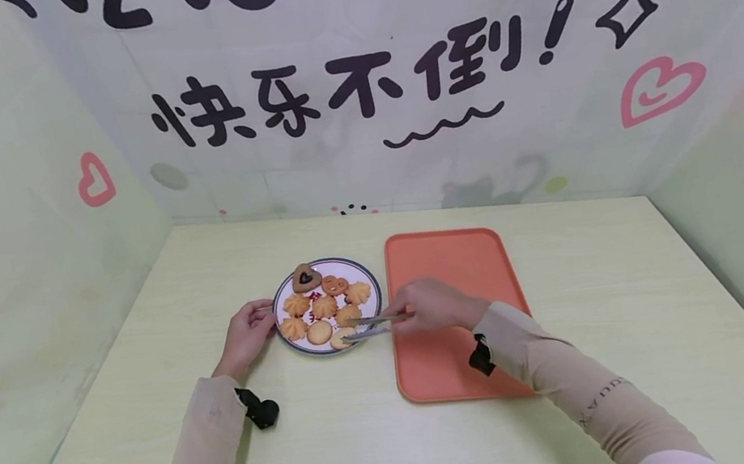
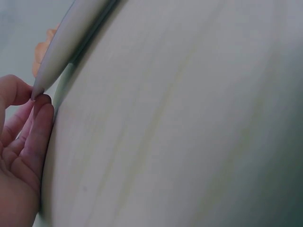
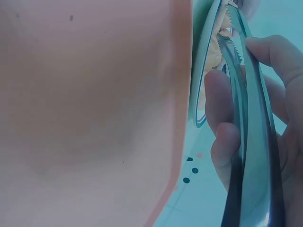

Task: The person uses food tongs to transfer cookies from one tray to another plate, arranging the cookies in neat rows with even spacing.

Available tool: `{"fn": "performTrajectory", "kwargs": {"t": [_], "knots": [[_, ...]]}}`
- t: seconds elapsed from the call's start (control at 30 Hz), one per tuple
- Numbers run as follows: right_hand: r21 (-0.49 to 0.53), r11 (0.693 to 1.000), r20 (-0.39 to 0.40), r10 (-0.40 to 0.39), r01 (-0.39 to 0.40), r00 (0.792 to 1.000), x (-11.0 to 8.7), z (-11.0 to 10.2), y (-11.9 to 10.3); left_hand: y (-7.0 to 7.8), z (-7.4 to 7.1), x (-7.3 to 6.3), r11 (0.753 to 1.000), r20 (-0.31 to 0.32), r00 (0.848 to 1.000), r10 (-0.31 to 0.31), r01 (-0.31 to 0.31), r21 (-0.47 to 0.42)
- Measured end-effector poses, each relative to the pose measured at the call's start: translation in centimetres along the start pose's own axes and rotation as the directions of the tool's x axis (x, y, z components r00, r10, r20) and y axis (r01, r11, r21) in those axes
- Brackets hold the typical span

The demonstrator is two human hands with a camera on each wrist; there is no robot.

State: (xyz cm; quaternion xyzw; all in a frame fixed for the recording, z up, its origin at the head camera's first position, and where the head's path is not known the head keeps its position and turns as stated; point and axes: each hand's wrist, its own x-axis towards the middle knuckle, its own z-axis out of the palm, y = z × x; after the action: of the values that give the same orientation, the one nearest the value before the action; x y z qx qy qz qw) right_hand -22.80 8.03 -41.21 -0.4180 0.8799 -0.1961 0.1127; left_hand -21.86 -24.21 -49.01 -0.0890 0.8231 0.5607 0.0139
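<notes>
A round white plate point(image 1: 350, 270) with a blue-lined rim holds several cookies. My left hand point(image 1: 247, 337) pinches the plate's left rim; in the left wrist view the thumb lies on top and fingers are beneath. My right hand point(image 1: 436, 305) grips metal tongs point(image 3: 255, 127) with serrated tips, parted. They reach over the plate's near right side, one tip at a pale round cookie point(image 1: 341, 340), the other by a ridged cookie point(image 1: 347, 316). Another round cookie point(image 1: 319, 332) lies just left. A brown heart-centred cookie point(image 1: 306, 277) and a pretzel-shaped one point(image 1: 334, 285) sit at the back.
An orange rectangular tray point(image 1: 445, 252) lies right of the plate, beneath my right hand and forearm. Both rest on a pale table point(image 1: 335, 452). A printed cloth wall point(image 1: 360, 160) stands behind the table, with more walls at both sides.
</notes>
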Motion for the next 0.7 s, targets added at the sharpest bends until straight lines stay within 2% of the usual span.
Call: {"fn": "performTrajectory", "kwargs": {"t": [0.7], "knots": [[0.039,0.999,0.003,0.024,-0.024,1.0,-0.57,-0.27,0.25,0.15,-0.05,0.02,1.0,0.004,1.0,-0.003,0.003,-0.001]]}}
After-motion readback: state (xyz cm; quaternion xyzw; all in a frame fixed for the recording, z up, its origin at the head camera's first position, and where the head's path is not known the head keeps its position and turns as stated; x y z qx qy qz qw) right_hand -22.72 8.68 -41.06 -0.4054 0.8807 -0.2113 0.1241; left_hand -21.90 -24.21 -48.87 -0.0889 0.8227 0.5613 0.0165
